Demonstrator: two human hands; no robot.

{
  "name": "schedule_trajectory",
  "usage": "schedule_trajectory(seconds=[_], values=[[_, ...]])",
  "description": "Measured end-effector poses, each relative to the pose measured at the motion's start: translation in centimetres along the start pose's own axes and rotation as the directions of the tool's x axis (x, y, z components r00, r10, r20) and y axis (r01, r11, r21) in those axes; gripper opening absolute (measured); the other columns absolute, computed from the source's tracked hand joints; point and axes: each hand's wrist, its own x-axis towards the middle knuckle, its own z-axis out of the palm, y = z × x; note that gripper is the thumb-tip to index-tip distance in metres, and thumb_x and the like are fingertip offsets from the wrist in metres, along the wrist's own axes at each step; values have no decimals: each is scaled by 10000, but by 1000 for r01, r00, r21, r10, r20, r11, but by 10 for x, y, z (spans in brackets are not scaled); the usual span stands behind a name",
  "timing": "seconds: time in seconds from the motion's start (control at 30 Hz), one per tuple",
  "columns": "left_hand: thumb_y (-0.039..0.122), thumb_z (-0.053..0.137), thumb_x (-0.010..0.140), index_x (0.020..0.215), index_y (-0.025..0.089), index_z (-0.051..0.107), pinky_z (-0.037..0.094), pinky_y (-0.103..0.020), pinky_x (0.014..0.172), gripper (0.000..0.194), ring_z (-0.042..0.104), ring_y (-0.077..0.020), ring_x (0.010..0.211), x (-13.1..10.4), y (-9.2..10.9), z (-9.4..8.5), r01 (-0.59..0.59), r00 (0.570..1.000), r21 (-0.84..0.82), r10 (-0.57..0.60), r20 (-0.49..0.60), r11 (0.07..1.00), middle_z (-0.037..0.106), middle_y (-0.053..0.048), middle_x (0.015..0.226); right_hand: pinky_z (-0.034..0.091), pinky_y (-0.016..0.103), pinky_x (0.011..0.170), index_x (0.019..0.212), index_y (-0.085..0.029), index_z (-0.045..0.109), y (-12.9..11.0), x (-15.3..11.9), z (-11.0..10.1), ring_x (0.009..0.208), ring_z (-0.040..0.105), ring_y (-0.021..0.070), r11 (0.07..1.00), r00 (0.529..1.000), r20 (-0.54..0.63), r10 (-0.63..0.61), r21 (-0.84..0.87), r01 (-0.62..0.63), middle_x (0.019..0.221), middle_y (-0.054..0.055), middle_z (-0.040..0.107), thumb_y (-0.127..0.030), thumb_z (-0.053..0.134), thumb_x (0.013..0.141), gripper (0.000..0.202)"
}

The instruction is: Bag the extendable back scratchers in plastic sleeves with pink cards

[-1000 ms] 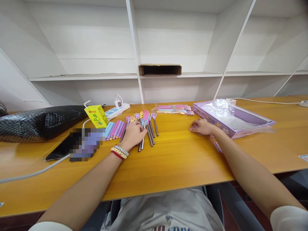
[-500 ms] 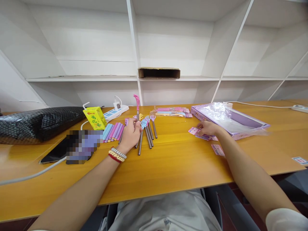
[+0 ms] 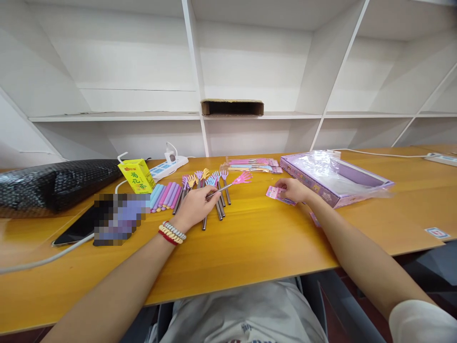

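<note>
Pink-headed scratcher (image 3: 233, 183), pinched in your left hand (image 3: 194, 207), may snag the pile while your right hand (image 3: 292, 189) holds a card (image 3: 274, 193).

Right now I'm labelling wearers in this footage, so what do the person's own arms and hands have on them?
Both forearms are bare. The left hand has stacked bracelets at the wrist: red, yellow and pale beaded bands. The right hand wears nothing visible. A white short sleeve shows on the right upper arm.
</note>
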Motion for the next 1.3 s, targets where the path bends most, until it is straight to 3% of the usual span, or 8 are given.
schedule_trajectory(seconds=[0.3,0.47,0.63,1.0,1.1,1.17,1.23,1.3], values=[[595,418,799,645,215,604,352,-268,541,449,528,-165,516,-1,1,-2,10,994,67,-18,109,998,564,-8,523,446,265,778,989,-174,651,8,2,-2,914,617,226,991,996,55,69,-116,-63,1001,72,676,-238,546,705,309],[620,438,770,597,210,573,342,-270,529,465,534,-170,520,-1,2,-2,1,992,103,-14,128,995,570,-17,532,337,347,980,1123,-181,600,3,2,2,1144,479,256,990,996,-34,-77,-118,73,1181,88,590,-349,568,749,411],[618,443,763,624,209,595,332,-272,513,459,559,-182,552,-1,6,-2,-3,990,133,-16,143,991,604,-31,577,354,342,957,1011,-225,663,-7,-1,10,1050,521,224,965,965,34,-260,-21,261,1085,62,611,-398,543,787,307],[565,417,814,733,230,616,373,-283,586,398,589,-193,677,0,2,0,7,991,113,-22,132,994,656,-16,724,378,311,836,791,-199,654,-9,1,9,941,534,219,976,994,41,-99,-189,105,941,58,643,-329,539,748,179],[540,419,823,745,229,621,379,-287,601,379,590,-192,693,0,1,0,7,992,102,-20,123,995,660,-17,745,383,321,829,808,-204,655,-10,1,3,947,544,236,973,995,-54,-79,-224,65,933,63,654,-355,534,743,204],[534,423,823,742,227,625,379,-286,595,376,591,-191,693,-1,1,0,6,992,99,-18,125,995,661,-19,748,394,321,821,855,-201,654,-6,-1,-7,945,558,242,972,978,-207,-27,-233,-23,953,75,657,-351,500,762,234],[527,432,820,741,226,629,378,-284,590,368,592,-189,695,-1,0,1,4,992,92,-16,124,996,666,-19,758,413,326,791,915,-186,648,5,-6,-23,929,575,253,956,908,-403,116,-201,-212,967,103,655,-336,437,795,285],[519,444,816,747,224,633,379,-283,592,357,594,-188,703,-1,0,1,4,993,89,-14,118,996,672,-19,775,430,351,757,969,-171,638,23,-13,-42,924,583,280,891,771,-565,293,-133,-435,968,137,649,-344,385,820,341]])
